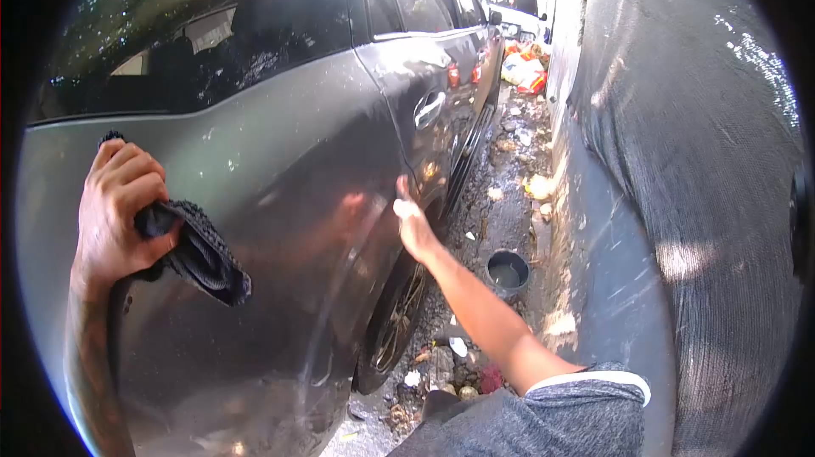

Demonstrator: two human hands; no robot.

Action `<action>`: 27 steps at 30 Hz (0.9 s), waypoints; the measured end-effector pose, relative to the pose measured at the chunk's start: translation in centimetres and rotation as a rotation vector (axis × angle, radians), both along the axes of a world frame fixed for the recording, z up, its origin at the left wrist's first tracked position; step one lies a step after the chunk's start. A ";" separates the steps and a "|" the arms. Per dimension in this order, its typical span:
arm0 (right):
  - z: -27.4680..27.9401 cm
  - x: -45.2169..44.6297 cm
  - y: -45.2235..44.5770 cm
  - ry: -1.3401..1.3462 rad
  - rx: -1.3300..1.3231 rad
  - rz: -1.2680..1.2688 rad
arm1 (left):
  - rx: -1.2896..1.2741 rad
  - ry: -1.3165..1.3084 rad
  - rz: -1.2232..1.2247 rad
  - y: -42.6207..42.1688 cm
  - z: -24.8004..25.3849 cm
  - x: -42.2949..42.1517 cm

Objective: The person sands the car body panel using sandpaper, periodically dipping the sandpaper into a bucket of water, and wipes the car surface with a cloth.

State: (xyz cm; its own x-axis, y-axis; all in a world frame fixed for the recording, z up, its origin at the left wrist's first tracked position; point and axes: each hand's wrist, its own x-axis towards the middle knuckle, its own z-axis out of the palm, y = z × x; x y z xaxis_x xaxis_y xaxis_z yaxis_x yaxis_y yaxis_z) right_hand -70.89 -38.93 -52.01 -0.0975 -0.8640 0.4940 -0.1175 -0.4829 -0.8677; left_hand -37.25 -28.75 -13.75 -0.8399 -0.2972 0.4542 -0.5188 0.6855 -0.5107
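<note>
At the left, my left hand (127, 202) is closed around a dark, fuzzy cloth (208, 253). One end of the cloth hangs below the fingers against the side of a dark grey car (280, 219). My right hand (412, 223) reaches out to the car's rear side, close to the door seam above the wheel (395, 321). Its visible fingers are stretched out, seemingly resting on the panel, and no object shows in it. Farther along the side is the door handle (430, 109).
A dark bucket (508, 274) holding liquid stands on the wet, littered ground between car and wall. Dark netting (705, 160) covers the right side of this narrow passage. Red and white bags (526, 70) lie farther ahead, before another vehicle (514, 11).
</note>
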 end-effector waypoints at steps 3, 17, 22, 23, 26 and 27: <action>0.7 -0.4 -1.6 -0.230 0.092 0.010 | 0.000 0.008 -0.004 0.1 -0.1 -0.1; -2.0 2.5 1.6 0.083 0.195 -0.015 | -0.005 0.028 -0.047 0.3 0.3 -0.5; -1.9 -0.4 -2.5 -0.210 0.168 0.008 | -0.011 0.039 -0.002 1.1 0.2 -1.1; -1.2 0.8 -0.9 -0.284 0.181 0.049 | -0.025 0.037 -0.012 1.1 0.4 -1.1; -2.6 2.4 1.2 -0.218 0.144 0.107 | 0.008 0.025 -0.015 1.2 0.4 -0.9; -4.0 1.5 -1.3 -0.288 0.075 0.071 | 0.007 0.030 -0.008 1.2 0.4 -0.9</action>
